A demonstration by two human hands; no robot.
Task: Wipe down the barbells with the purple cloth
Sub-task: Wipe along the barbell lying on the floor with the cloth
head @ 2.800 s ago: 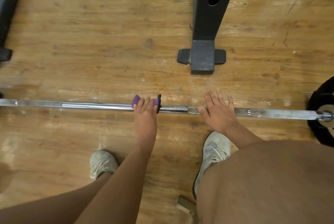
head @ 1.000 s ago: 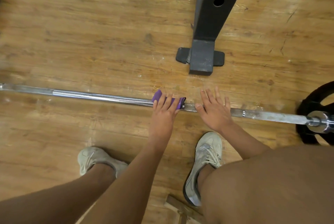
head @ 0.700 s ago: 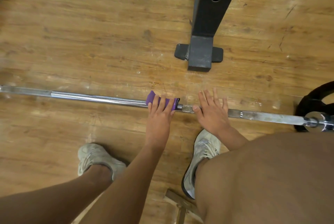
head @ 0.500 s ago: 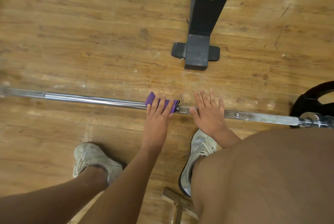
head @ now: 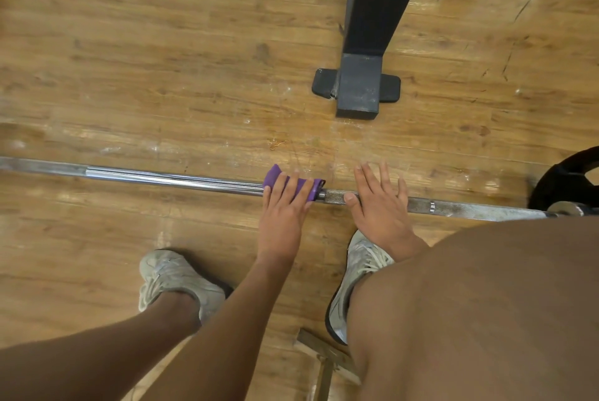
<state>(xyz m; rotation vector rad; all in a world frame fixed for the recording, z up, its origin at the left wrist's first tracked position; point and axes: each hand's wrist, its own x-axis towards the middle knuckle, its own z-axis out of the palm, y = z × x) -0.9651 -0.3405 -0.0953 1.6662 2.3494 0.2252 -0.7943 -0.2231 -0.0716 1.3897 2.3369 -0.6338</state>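
Purple cloth (head: 310,189) sits wrapped over the barbell (head: 162,177) shaft, directly under the left fingers (head: 285,186). Four fingers curl over the top of the cloth and clamp it to the bar; purple shows between them and at both ends of the grip. Left thumb: hidden, cannot tell its position. Left hand (head: 282,216) reaches in from the near side, forearm running down to the bottom edge of the view. Right fingers (head: 369,178) are straight and spread, laid across the bar just right of the cloth, tips pointing away from the body. The right thumb lies along the near side of the knurled section. Right hand (head: 381,216) rests palm down and holds nothing. A short stretch of knurled steel shows bare between the two hands. The bar runs level across the view over the wooden floor (head: 162,76), shiny and smooth left of the cloth, dull and knurled right of it. Its right end meets a black weight plate (head: 564,177) at the frame edge. Beyond the bar a black rack post (head: 372,11) stands on the floor, well apart from the shaft. On the near side are two pale shoes, left shoe (head: 171,277) and right shoe (head: 359,267), the latter partly covered by the right leg. A wood scrap (head: 324,355) lies near the bottom edge.
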